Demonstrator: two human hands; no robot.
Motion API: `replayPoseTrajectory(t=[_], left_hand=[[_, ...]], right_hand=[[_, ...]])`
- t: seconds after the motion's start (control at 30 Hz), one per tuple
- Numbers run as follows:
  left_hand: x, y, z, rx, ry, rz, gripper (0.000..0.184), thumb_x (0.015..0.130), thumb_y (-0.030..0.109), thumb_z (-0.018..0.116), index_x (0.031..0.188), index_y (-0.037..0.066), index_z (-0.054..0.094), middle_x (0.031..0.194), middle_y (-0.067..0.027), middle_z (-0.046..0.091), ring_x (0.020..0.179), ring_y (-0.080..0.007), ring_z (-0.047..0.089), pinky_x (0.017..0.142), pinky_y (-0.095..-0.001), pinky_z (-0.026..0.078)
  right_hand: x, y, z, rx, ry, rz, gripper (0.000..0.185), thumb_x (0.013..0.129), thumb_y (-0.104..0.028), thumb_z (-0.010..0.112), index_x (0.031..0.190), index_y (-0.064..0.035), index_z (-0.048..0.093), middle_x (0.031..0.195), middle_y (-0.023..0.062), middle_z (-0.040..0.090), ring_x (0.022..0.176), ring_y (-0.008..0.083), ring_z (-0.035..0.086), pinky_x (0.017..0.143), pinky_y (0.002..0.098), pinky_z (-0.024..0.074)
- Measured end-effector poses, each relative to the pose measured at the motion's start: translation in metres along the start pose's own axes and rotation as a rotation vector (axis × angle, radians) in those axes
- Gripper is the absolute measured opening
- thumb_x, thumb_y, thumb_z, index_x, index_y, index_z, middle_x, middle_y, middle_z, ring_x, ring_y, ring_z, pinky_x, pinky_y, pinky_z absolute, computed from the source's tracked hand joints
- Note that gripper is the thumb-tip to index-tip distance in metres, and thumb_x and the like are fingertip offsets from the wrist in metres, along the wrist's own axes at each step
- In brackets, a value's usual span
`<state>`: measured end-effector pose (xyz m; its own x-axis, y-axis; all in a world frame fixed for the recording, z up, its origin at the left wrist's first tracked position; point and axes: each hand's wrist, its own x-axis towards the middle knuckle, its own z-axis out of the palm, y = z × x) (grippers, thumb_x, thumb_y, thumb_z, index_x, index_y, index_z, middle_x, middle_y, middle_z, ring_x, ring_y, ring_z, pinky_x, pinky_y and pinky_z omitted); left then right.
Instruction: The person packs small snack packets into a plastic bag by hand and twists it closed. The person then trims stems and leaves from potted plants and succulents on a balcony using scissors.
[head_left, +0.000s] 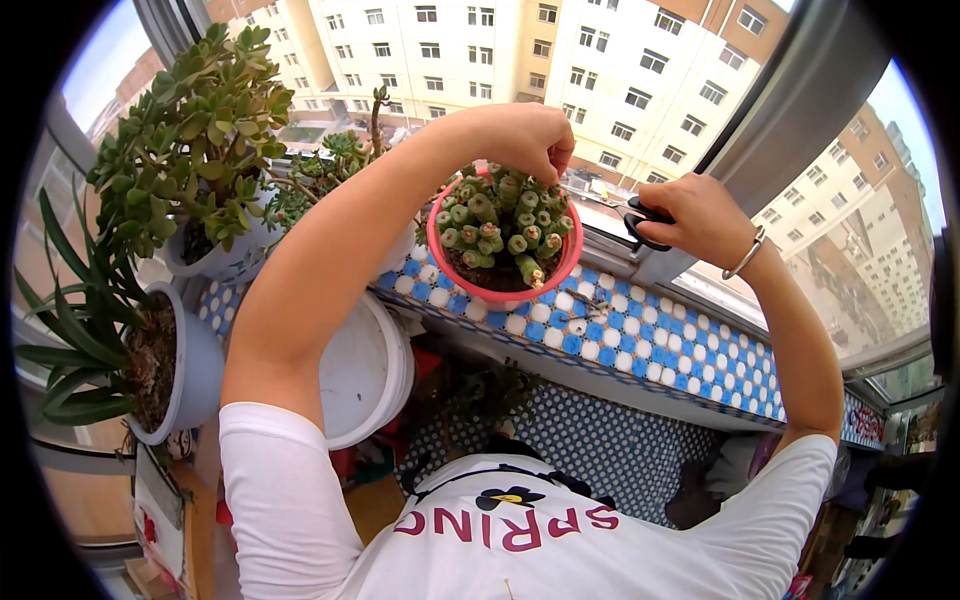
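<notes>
1. Scissors (648,212), black-handled: held in the air to the right of the pot, over the window-side edge of the ledge. Blades point left, toward the plant and the other hand; long axis runs roughly parallel to the ledge's long edges. Blade gap too small to tell.
2. Right hand (705,215): closed around the scissors' handles, a grip that apparently gives control of the blades. Bracelet (745,256) at wrist.
3. Left hand (540,140): fingers curled down at the pot's window-side rim, close to the scissors' tips, presumably to steady or part stems; whether it pinches one cannot be told.
4. Plant (505,215), thick stubby stems: mostly upright, one leaning over the room-side rim.
5. Pot (508,295), red: on the tiled ledge (650,345), near its room-side edge, probably for light and easy reach.
6. Dry sprigs (585,306): loose on the ledge, just right of the pot.
</notes>
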<state>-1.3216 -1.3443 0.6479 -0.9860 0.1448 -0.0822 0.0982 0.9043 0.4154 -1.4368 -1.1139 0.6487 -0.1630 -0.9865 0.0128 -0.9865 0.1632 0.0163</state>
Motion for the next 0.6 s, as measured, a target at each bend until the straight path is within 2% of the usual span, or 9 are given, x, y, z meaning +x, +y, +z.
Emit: replayPoseTrajectory(t=[0.17,0.23,0.33,0.43,0.53,0.6], left_hand=[[0.003,-0.002,0.002,0.009,0.024,-0.001,0.014,0.075,0.011,0.067,0.082,-0.001,0.067,0.076,-0.0100,0.067,0.070,-0.0187,0.063,0.064,-0.0323,0.050],[0.002,-0.002,0.003,0.006,0.049,-0.003,0.015,0.075,0.011,0.067,0.084,0.000,0.067,0.078,-0.0108,0.068,0.073,-0.0188,0.063,0.066,-0.0326,0.050],[-0.002,-0.004,0.004,0.110,0.188,0.014,0.016,0.077,0.011,0.066,0.088,0.000,0.067,0.082,-0.0103,0.068,0.078,-0.0187,0.063,0.070,-0.0326,0.050],[-0.010,0.002,0.002,0.087,0.253,0.050,0.016,0.078,0.012,0.066,0.090,0.001,0.067,0.084,-0.0088,0.067,0.081,-0.0182,0.063,0.073,-0.0327,0.050],[-0.016,0.007,0.006,-0.141,0.125,0.030,0.015,0.078,0.012,0.067,0.089,0.002,0.067,0.082,-0.0072,0.066,0.080,-0.0179,0.063,0.073,-0.0327,0.049],[-0.016,0.007,0.008,-0.084,0.106,0.087,0.018,0.076,0.013,0.068,0.091,0.002,0.068,0.084,-0.0092,0.068,0.079,-0.0199,0.065,0.072,-0.0331,0.052]], right_hand=[[0.001,-0.007,-0.008,-0.089,0.019,-0.015,0.021,0.079,-0.025,0.066,0.074,-0.0058,0.060,0.069,0.0150,0.062,0.071,0.0333,0.062,0.066,0.0433,0.0483],[-0.002,-0.005,-0.009,-0.121,0.007,-0.007,0.019,0.080,-0.023,0.066,0.079,-0.0057,0.061,0.071,0.0134,0.063,0.069,0.0315,0.062,0.065,0.0412,0.0481],[-0.013,-0.001,-0.007,-0.129,0.022,0.040,0.018,0.081,-0.022,0.065,0.084,-0.0055,0.061,0.073,0.0133,0.064,0.068,0.0313,0.062,0.064,0.0401,0.0479],[-0.032,-0.001,-0.001,-0.044,0.039,0.065,0.019,0.081,-0.022,0.065,0.087,-0.0053,0.060,0.074,0.0143,0.063,0.069,0.0323,0.061,0.064,0.0401,0.0478],[-0.039,-0.004,0.004,-0.005,0.062,0.024,0.019,0.081,-0.022,0.064,0.088,-0.0049,0.059,0.073,0.0148,0.062,0.069,0.0328,0.061,0.063,0.0403,0.0479],[-0.039,-0.006,0.007,-0.010,0.090,-0.006,0.020,0.080,-0.022,0.064,0.086,-0.0045,0.058,0.071,0.0140,0.061,0.068,0.0320,0.061,0.063,0.0404,0.0478]])
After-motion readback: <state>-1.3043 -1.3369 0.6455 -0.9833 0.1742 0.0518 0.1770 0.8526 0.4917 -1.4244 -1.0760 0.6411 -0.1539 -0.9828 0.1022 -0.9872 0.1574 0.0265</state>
